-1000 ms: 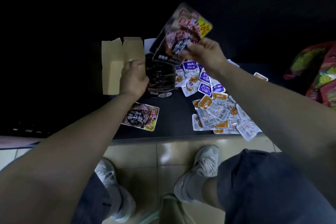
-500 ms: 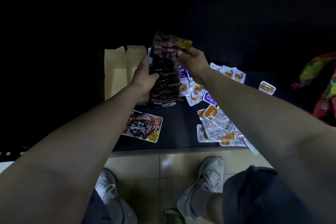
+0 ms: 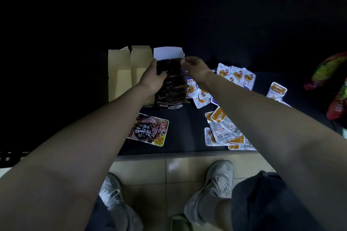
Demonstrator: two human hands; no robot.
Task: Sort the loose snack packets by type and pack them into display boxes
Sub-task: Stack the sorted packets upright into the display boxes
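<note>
A dark display box (image 3: 169,106) stands on the black table, with its white flap (image 3: 167,52) raised at the back. It holds a row of dark snack packets (image 3: 171,88). My left hand (image 3: 153,78) grips the left side of this row, thumb lying across the packet tops. My right hand (image 3: 196,68) pinches the right top corner of the rearmost dark packet, which sits down in the box. One loose dark packet (image 3: 148,129) lies flat on the table in front of the box.
Brown cardboard flaps (image 3: 122,73) lie open left of the box. On the right lie orange packets (image 3: 223,127), white packets (image 3: 236,75) and a single orange one (image 3: 277,90). A red-green bag (image 3: 334,84) sits far right. The table edge (image 3: 169,153) runs above my shoes.
My right hand brought the raised dark packet down and into the back of the box. My left hand moved from the cardboard flap onto the row of packets.
</note>
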